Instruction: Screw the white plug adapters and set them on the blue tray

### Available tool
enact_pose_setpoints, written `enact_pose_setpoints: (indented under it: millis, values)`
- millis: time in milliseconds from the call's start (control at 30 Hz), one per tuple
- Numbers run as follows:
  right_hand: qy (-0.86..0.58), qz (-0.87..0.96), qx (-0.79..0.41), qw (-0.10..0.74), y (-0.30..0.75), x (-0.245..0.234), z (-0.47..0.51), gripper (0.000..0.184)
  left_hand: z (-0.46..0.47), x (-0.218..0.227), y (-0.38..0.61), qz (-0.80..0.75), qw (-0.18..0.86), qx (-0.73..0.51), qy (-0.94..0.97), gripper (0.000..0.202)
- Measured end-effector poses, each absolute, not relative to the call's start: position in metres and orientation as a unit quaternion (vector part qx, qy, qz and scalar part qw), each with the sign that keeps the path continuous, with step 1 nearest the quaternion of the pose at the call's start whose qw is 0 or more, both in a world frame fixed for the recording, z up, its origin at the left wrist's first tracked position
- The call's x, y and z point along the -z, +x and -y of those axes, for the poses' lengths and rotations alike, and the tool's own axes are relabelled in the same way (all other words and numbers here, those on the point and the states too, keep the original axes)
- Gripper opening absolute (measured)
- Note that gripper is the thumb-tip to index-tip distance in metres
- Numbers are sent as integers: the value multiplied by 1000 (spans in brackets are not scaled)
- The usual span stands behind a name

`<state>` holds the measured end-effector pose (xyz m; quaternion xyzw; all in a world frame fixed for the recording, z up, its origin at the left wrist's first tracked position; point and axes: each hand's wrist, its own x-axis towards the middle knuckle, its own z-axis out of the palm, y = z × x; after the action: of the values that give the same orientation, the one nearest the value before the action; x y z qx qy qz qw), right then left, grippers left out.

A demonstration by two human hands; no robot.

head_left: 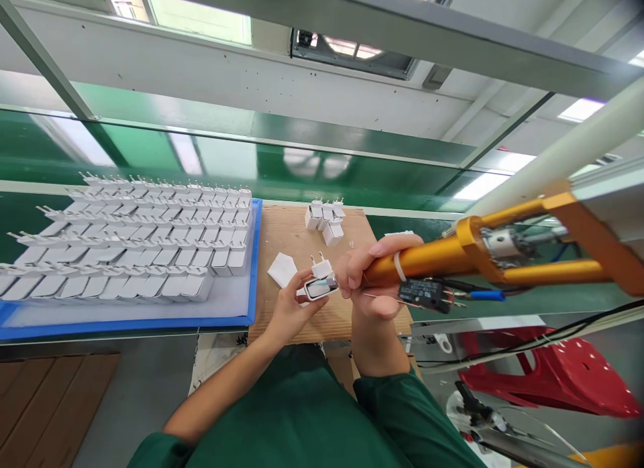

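Note:
My left hand [294,307] is closed around a white two-pin charger plug [323,272], its pins upward and its open side facing me. Something pale and metallic shows inside the opening. My right hand [375,273] grips the front of an orange metal cylindrical tool [422,261] with a black microswitch [425,294] on its near side. The front end of this tool is hidden by my fingers, right beside the plug; whether they touch I cannot tell. Left of the plug, a white angular piece [282,270] lies on the brown board [312,327].
A blue-edged tray [255,253] with rows of white plugs [171,257] is at the left. Several more plugs [326,220] stand at the board's back. The orange tool's frame [568,220] and cables extend rightward, above a red stool [553,374].

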<state>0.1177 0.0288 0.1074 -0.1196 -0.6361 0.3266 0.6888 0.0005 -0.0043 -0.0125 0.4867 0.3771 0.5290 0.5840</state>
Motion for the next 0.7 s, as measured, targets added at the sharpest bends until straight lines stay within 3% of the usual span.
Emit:
enact_pose_setpoints:
  millis: [700]
  values:
    - [-134, 623, -343, 690, 112, -116, -19, 41, 1, 15, 11, -343, 580, -570, 470, 62]
